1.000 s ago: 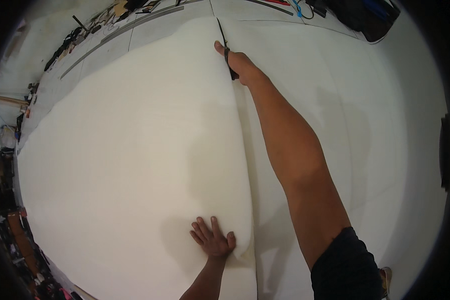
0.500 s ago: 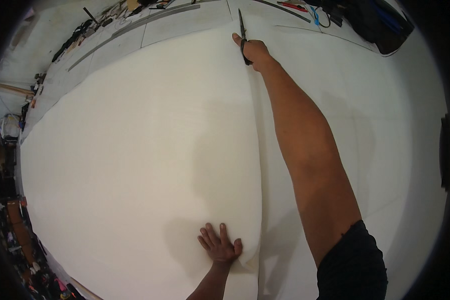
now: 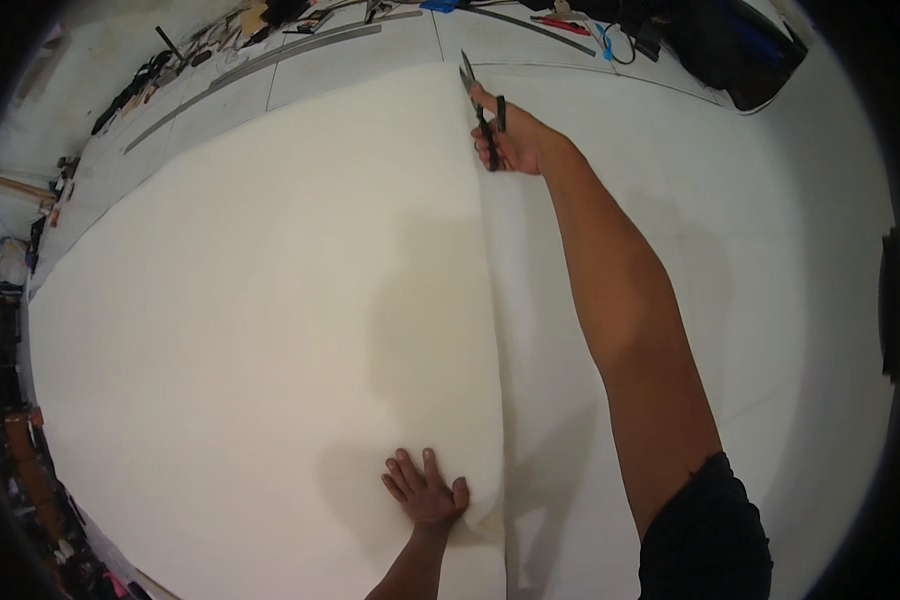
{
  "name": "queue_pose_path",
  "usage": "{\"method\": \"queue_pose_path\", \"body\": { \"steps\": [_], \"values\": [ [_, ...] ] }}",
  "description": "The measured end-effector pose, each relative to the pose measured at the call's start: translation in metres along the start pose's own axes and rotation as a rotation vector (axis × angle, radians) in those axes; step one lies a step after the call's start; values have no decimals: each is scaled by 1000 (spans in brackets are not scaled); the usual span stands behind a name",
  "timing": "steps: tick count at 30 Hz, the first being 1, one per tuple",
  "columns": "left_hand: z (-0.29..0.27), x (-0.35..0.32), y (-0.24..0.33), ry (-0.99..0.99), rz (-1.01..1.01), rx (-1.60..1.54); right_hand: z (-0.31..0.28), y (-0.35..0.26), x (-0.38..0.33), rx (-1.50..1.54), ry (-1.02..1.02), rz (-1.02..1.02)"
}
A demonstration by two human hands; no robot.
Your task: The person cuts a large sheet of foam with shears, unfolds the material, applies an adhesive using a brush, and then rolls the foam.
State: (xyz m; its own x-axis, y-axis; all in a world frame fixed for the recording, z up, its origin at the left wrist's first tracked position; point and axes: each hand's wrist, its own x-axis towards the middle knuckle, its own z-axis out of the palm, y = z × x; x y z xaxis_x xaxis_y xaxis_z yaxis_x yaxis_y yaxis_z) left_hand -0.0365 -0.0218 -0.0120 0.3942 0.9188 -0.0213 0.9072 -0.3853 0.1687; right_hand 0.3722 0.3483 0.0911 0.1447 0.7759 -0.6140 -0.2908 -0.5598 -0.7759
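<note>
A large cream-white sheet of soft material (image 3: 250, 300) lies spread over most of the left and middle. My left hand (image 3: 425, 492) presses flat on it near its right edge, fingers spread. At the far end my right hand (image 3: 515, 142) holds a pair of black-handled scissors (image 3: 487, 128), just beside the sheet's far right corner. The blades stand a little apart and point away from me. Beside my left hand the sheet has a small fold at its edge.
A pale tiled floor (image 3: 370, 72) shows past the sheet, with long grey strips (image 3: 260, 70) on it. Far right lie a black bag (image 3: 730, 50), a red-handled tool (image 3: 560, 25) and a blue-tied cable (image 3: 610, 45). Assorted clutter (image 3: 20, 440) lines the left side.
My right hand has drawn the scissors slightly nearer and turned, and the blades have come apart. My left hand stays flat on the sheet. The whole view has shifted a little.
</note>
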Motion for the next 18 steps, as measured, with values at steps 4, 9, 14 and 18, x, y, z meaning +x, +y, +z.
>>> {"method": "queue_pose_path", "body": {
  "steps": [4, 9, 14, 18],
  "values": [
    [0, -2, -2, 36, 4, 10, -8, 20, -15, 18, -101, 85],
    [-4, -5, 3, 34, -7, 14, 1, 16, -17, 30, -146, 79],
    [7, -7, -2, 26, 0, -16, 6, 3, 14, 77, 52, 13],
    [11, -4, -1, 33, 6, -16, 2, -1, 31, 21, 81, -22]
  ]
}}
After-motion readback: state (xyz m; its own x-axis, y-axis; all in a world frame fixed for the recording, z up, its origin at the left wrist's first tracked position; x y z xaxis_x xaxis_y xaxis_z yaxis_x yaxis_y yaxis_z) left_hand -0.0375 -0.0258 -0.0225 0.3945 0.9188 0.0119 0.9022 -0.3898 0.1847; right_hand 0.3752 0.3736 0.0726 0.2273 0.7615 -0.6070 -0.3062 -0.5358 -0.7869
